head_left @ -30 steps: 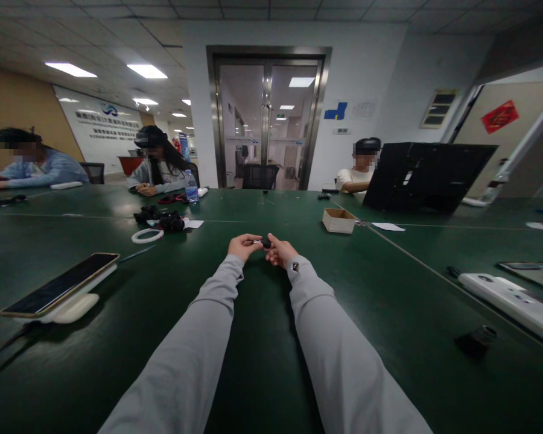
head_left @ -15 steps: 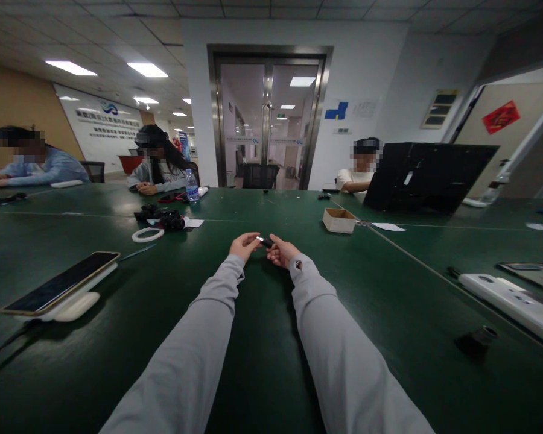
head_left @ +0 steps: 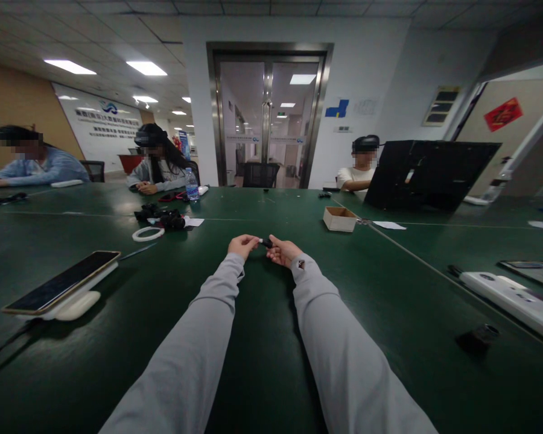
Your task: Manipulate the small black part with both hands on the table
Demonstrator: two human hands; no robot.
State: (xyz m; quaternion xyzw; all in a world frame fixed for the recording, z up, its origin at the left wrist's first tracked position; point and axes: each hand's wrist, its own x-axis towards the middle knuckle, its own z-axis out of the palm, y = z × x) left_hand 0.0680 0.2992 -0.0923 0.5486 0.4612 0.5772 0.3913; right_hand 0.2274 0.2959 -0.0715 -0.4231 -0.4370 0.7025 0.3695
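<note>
Both my arms, in grey sleeves, reach out over the dark green table (head_left: 262,337). My left hand (head_left: 241,245) and my right hand (head_left: 282,250) meet at the fingertips, a little above the table top. Between them they pinch a small black part with a silvery end (head_left: 265,243). The left fingers are at the silvery end, the right fingers on the black body. The part is too small to make out further.
A phone on a white stand (head_left: 61,286) sits at my left, a white ring (head_left: 148,234) and black parts (head_left: 163,218) beyond it. A cardboard box (head_left: 339,219), an open black case (head_left: 428,175), a white device (head_left: 511,296) and a small black part (head_left: 477,337) lie right. Three people sit across.
My hands stay together at the same spot; the small part has turned slightly between my fingers. The view has shifted a little.
</note>
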